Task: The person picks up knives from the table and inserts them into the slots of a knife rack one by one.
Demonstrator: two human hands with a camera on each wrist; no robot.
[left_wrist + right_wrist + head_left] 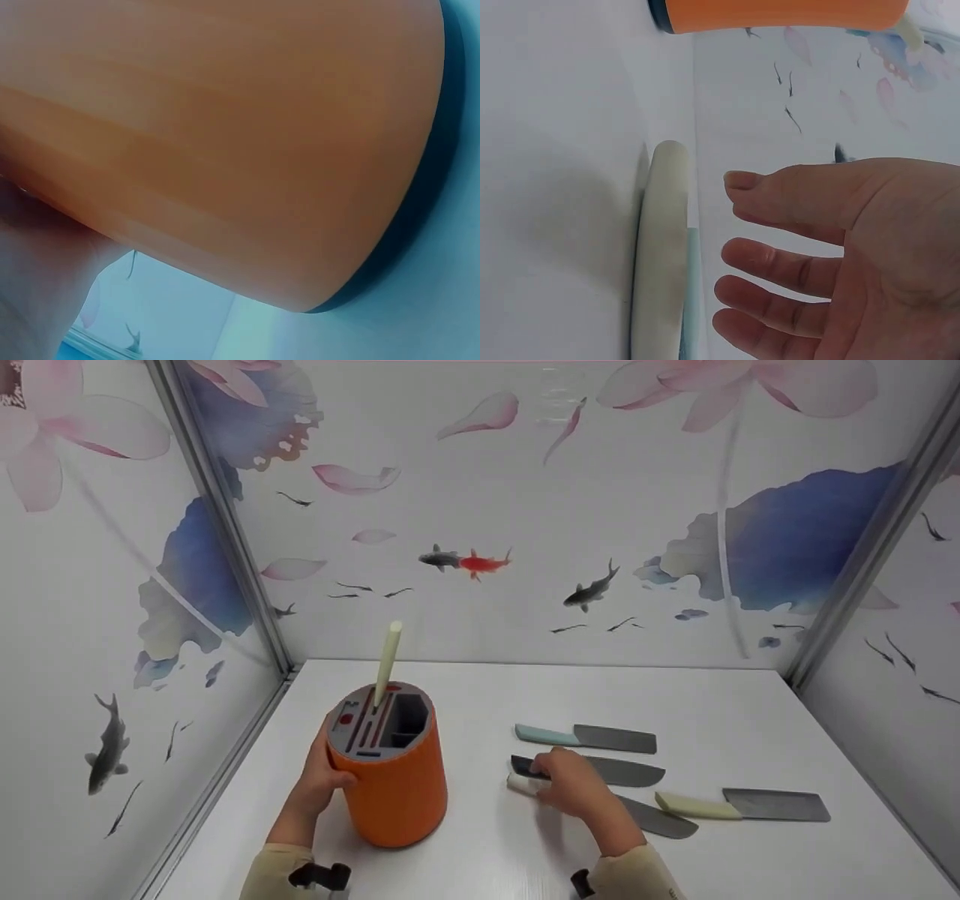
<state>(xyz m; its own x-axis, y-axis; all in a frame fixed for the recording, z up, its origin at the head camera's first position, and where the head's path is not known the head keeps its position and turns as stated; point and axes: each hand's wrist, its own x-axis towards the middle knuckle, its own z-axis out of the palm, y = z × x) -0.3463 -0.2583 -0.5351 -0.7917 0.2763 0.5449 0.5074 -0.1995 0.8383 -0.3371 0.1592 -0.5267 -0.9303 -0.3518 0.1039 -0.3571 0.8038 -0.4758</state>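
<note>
My left hand grips the side of an orange knife block with a grey slotted top, its thumb on the near wall. From a slot rises a pale yellow handle. Fingers slightly bent and spread, my right hand hovers over the handles of a white-handled knife and a black-handled knife. In the right wrist view a gap separates the fingertips from the white handle. The left wrist view is mostly filled by the block's orange wall.
Beyond the right hand lies a cleaver-shaped knife with a light green handle. A broad-bladed knife with a yellow handle lies farther right, its handle close to the white-handled knife's blade. Printed panels bound the white table at back and sides.
</note>
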